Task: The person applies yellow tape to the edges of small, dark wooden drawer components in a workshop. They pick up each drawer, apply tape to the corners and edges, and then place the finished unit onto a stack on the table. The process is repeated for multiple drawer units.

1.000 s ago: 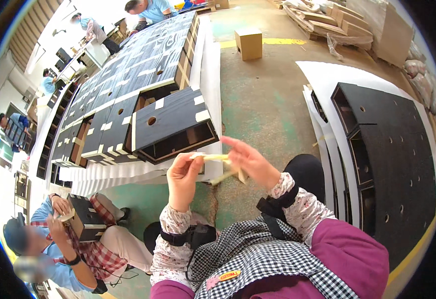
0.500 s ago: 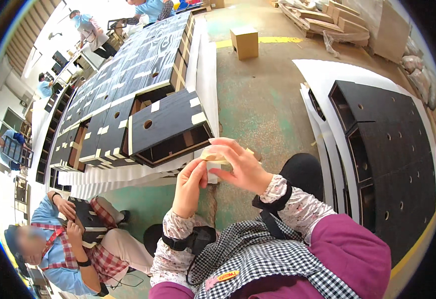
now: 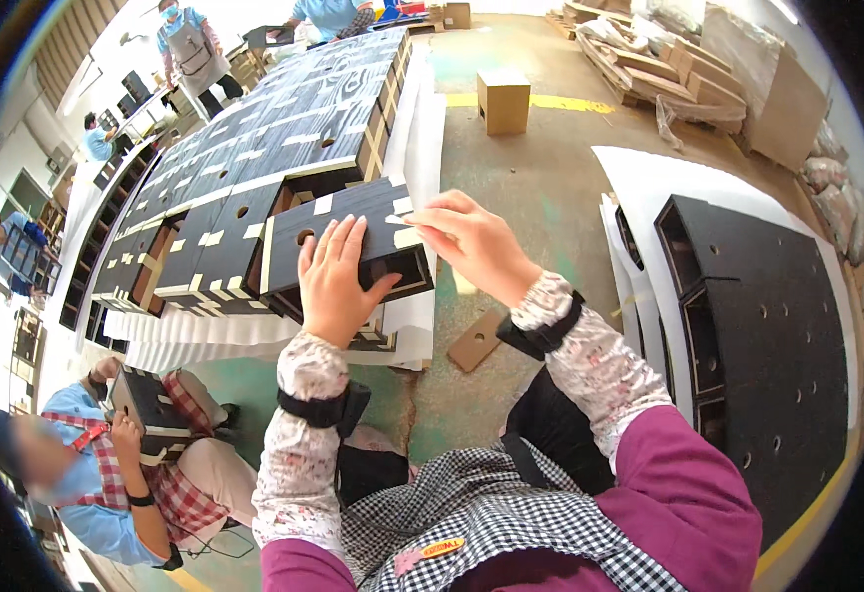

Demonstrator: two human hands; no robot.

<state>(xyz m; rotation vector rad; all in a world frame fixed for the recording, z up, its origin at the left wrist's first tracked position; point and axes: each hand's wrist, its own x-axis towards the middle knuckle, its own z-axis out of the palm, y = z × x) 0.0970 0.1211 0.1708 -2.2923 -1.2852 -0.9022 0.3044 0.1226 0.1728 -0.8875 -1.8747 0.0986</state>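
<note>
At lower left, a seated co-worker [image 3: 101,518] holds a small dark box [image 3: 150,403]. Right of them, a row of dark boxes [image 3: 213,232] runs toward the top of the frame, patched with pale tape. The nearest box [image 3: 377,217], at centre, sits at the near end of that row above a white sheet [image 3: 414,318]. Half a second ago both hands met in the air before it with a strip between them; now they have parted. The left hand [image 3: 333,281] lies spread on its top, gripping nothing, thumb by the open side. The right hand [image 3: 471,242] has its fingertips drawn together at the tape patches [image 3: 407,237] on the box's right end; whether they pinch a strip I cannot tell. The work has thus shifted from handling tape to the box's surface. Farther right, a brown board [image 3: 475,341] lies on the floor.
</note>
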